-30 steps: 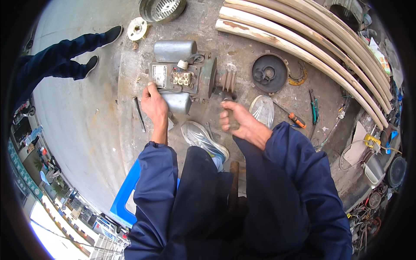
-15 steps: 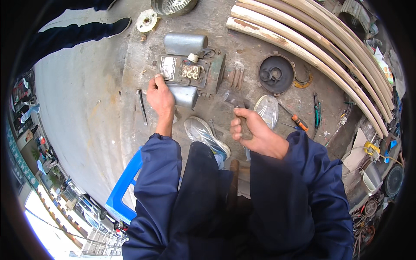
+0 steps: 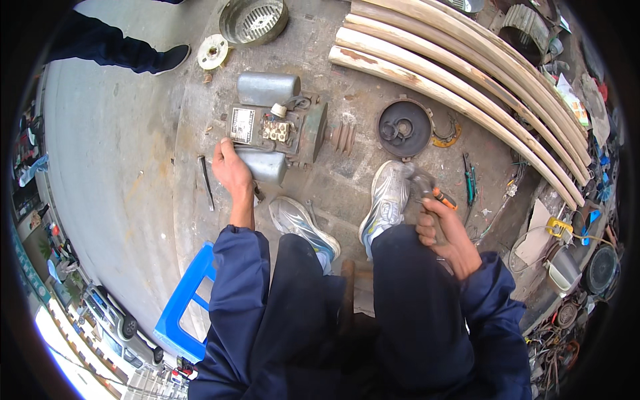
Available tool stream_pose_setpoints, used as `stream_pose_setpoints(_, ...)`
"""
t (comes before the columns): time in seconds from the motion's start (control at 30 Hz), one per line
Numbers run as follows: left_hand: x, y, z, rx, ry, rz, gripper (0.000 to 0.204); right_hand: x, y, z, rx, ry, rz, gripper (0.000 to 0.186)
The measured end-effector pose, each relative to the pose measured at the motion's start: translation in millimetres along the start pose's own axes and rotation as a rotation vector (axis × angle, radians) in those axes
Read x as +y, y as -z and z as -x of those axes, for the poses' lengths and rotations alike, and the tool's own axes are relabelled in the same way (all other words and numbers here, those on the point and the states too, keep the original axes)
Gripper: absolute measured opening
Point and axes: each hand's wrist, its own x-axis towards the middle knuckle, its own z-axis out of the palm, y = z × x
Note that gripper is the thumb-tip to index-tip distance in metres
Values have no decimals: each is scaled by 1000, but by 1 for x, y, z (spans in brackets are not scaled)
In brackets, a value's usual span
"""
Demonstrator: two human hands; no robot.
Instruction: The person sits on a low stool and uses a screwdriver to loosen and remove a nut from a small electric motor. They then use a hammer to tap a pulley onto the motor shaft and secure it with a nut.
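An electric motor (image 3: 303, 127) lies on the concrete ahead of me, its terminal block exposed between two silver capacitor covers. My left hand (image 3: 233, 170) is closed on the motor's near left end, beside the nearer cover; the fingertips are partly hidden. Off to the right, above my right knee, my right hand (image 3: 448, 230) is a fist around what looks like a hammer (image 3: 421, 181). Its metal head is blurred by motion and reaches past my right shoe. A ridged shaft part (image 3: 343, 139) sticks out at the motor's right. A dark flat bar tool (image 3: 206, 183) rests left of my left hand.
A round dark end cover (image 3: 405, 128) sits right of the motor, with long wooden poles (image 3: 460, 100) beyond it. An orange-handled screwdriver (image 3: 445, 198) and green-handled pliers (image 3: 471, 180) lie at right. A blue plastic stool (image 3: 177, 320) stands at left. Another person's leg (image 3: 127, 50) shows at upper left.
My right hand has swung right with the hammer, away from the motor's side. My left hand stays at the motor. The whole view has shifted slightly, with the ground things appearing further left and lower.
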Motion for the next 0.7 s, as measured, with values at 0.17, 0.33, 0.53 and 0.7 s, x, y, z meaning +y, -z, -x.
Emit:
stream_pose_setpoints(0.17, -29, 12, 20, 46, 410, 659, 39, 13, 88, -13, 448, 325, 286, 14)
stream_pose_setpoints(0.33, -59, 30, 64, -129, 926, 944, 50, 22, 202, -12, 693, 504, 486, 20)
stream_pose_setpoints(0.53, -65, -7, 107, -716, 888, 723, 52, 15, 280, -9, 863, 575, 628, 28)
stream_pose_setpoints(0.7, -38, -37, 124, -889, 868, 692, 57, 40, 306, -10, 1371, 731, 1515, 32)
